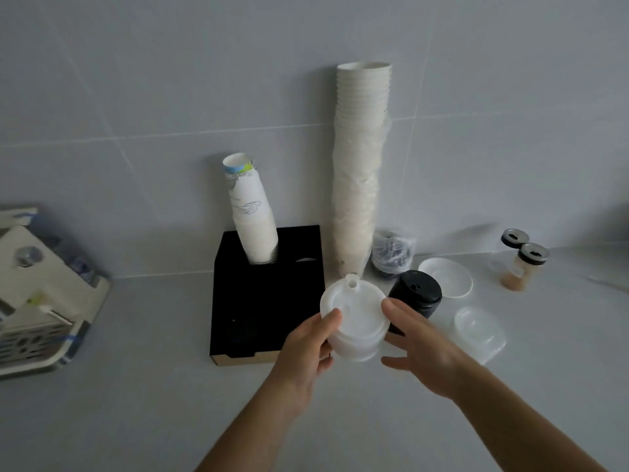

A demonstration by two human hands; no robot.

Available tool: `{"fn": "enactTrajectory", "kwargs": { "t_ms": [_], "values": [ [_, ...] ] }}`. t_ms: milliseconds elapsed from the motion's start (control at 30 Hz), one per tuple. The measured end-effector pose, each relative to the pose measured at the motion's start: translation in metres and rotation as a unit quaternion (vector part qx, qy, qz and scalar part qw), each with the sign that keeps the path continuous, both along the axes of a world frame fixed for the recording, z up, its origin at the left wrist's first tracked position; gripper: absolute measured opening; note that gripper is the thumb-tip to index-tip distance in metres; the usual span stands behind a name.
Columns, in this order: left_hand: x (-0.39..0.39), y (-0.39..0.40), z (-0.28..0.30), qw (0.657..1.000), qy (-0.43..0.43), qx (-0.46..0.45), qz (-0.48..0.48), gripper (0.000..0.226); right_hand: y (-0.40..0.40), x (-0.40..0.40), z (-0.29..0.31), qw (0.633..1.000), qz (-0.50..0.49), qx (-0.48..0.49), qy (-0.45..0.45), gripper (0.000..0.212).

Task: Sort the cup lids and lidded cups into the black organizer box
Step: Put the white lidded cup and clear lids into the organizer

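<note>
Grey tiles back a pale table [136,386]. Left hand [306,349] pinches the white lidded cup [354,321] just right of the black organizer box [265,301]; right hand [418,342], fingers spread, seemingly only touches it. That one-sided grip risks tipping the cup or popping its lid.

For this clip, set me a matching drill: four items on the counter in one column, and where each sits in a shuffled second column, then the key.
Items
1. white lidded cup
2. printed paper cup stack
3. black lidded cup
4. spice jars

Places
A. standing in a slot of the black organizer box
B. far right, by the wall
C. between the left hand and right hand
D. on the counter behind the right hand

Pairs: 1-C, 2-A, 3-D, 4-B
</note>
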State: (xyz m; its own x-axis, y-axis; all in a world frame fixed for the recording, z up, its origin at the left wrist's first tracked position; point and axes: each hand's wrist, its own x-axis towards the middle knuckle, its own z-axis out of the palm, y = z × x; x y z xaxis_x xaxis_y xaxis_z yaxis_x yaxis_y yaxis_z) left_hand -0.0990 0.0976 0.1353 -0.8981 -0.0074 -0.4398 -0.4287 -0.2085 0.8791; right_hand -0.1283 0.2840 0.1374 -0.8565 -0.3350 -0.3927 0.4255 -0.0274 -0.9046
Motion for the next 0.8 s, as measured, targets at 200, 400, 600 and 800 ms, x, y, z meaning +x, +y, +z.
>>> {"fn": "enactTrajectory", "kwargs": {
  "t_ms": [200, 400, 600, 800],
  "values": [
    [-0.014, -0.029, 0.027, 0.999, 0.037, -0.014, 0.01, 0.04, -0.034, -0.023, 0.029, 0.999, 0.002, 0.001, 0.036, 0.038],
    [-0.035, -0.048, 0.053, 0.997, 0.071, 0.018, 0.019, 0.026, -0.069, -0.044, 0.052, 0.996, -0.054, -0.036, 0.057, 0.027],
    [-0.07, -0.069, 0.07, 0.995, 0.081, 0.017, 0.058, 0.012, -0.099, -0.085, 0.075, 0.993, -0.083, -0.066, 0.047, 0.016],
    [-0.105, -0.076, 0.082, 0.997, 0.023, 0.032, 0.071, 0.024, -0.12, -0.124, 0.091, 0.994, -0.058, -0.065, 0.059, 0.018]
  ]
}}
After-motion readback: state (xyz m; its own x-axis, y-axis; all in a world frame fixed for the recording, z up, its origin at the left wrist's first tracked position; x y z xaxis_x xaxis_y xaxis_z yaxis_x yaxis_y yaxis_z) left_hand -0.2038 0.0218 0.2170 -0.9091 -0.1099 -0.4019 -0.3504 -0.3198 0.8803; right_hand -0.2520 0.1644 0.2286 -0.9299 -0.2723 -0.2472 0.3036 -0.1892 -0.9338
